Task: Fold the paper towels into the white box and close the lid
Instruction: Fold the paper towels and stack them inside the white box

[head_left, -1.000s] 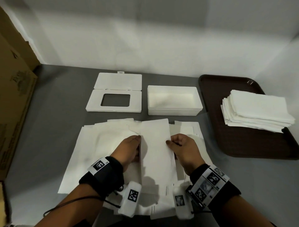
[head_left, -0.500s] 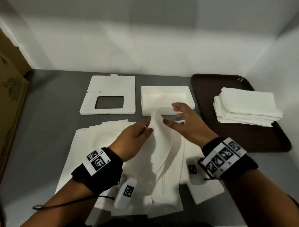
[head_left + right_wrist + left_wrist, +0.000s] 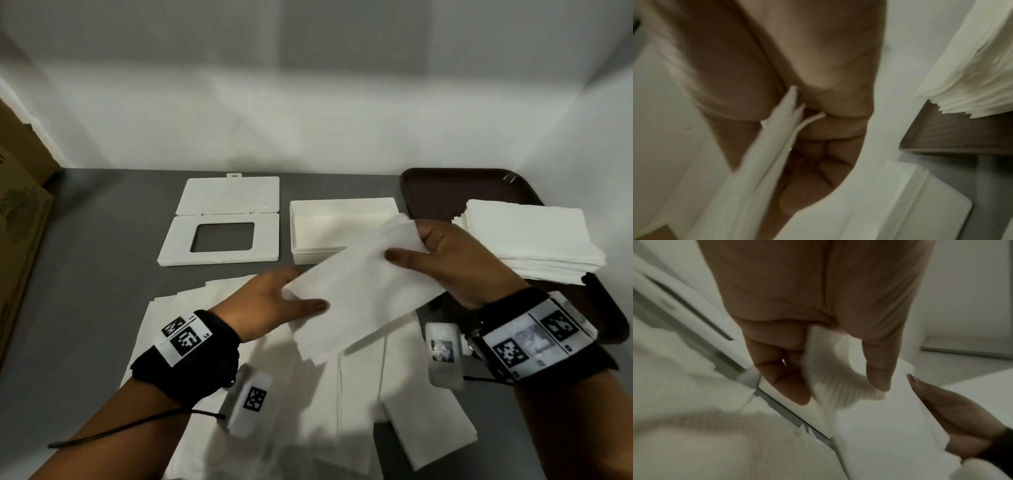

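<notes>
A folded white paper towel (image 3: 359, 284) hangs in the air between my two hands, tilted up to the right, its far end over the near wall of the open white box (image 3: 342, 209). My left hand (image 3: 274, 305) pinches its near left end (image 3: 830, 369) between thumb and fingers. My right hand (image 3: 445, 260) pinches its far right end (image 3: 781, 129), thumb on top. The box's white lid (image 3: 222, 236), with a rectangular window and its flap open, lies flat to the left of the box. More unfolded towels (image 3: 342, 394) are spread on the grey table under my hands.
A dark brown tray (image 3: 442, 192) at the right carries a stack of folded towels (image 3: 534, 236). A cardboard box (image 3: 20, 222) stands along the left edge. White walls close off the back and right side.
The folded towel has come up off the spread sheets and moved toward the box. Both hands now hold it by its ends, and my right hand has moved right and forward.
</notes>
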`<state>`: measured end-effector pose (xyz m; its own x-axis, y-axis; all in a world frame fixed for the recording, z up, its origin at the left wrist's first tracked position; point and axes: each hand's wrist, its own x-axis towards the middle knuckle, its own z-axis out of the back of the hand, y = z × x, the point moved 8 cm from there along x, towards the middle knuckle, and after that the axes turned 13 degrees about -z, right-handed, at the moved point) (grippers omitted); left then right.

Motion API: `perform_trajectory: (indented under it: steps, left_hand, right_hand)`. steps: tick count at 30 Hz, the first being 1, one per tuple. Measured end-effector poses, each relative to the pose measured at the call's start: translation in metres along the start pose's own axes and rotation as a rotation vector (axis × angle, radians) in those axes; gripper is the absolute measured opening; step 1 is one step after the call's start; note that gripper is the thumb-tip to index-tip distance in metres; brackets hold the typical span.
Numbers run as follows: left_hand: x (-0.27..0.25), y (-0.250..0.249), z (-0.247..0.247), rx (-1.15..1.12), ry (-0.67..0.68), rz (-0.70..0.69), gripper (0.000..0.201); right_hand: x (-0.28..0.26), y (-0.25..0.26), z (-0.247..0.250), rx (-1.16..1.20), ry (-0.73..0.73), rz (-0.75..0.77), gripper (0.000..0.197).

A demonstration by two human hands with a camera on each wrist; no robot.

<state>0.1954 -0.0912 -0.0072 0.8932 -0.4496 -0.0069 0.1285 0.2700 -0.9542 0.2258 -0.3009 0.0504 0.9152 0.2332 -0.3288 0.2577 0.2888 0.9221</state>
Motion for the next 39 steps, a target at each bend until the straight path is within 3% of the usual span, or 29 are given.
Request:
perform_trajectory:
  steps: [6, 11, 14, 17, 22, 25, 29, 35, 39]
  left_hand:
    - [0.026, 0.016, 0.015, -0.306, -0.251, 0.061, 0.026]
    - [0.069, 0.022, 0.045, -0.213, -0.399, 0.07, 0.029]
    - [0.092, 0.028, 0.068, -0.079, -0.463, 0.08, 0.049]
    - [0.112, 0.034, 0.079, 0.049, -0.45, 0.111, 0.055]
    - [0.135, 0.03, 0.077, 0.331, -0.361, 0.103, 0.056]
    - [0.137, 0.029, 0.071, 0.439, -0.332, 0.108, 0.064]
    - [0.136, 0.034, 0.069, 0.509, -0.317, 0.127, 0.076]
    - [0.138, 0.033, 0.064, 0.554, -0.234, 0.141, 0.084]
    - [0.134, 0.025, 0.072, 0.676, -0.26, 0.121, 0.051]
  right_hand:
    - [0.026, -0.015, 0.035, 0.229, -0.232, 0.008, 0.02]
    - [0.066, -0.036, 0.05, 0.323, -0.331, -0.067, 0.023]
    - [0.088, -0.051, 0.052, 0.324, -0.306, -0.191, 0.012]
    - [0.103, -0.053, 0.058, 0.169, -0.382, -0.207, 0.011]
    - [0.112, -0.043, 0.067, -0.384, -0.624, -0.168, 0.013]
    - [0.112, -0.041, 0.062, -0.606, -0.633, -0.185, 0.015]
    - [0.114, -0.045, 0.056, -0.755, -0.608, -0.23, 0.02]
    - [0.113, -0.039, 0.051, -0.795, -0.582, -0.23, 0.02]
    - [0.113, -0.037, 0.052, -0.847, -0.602, -0.234, 0.02]
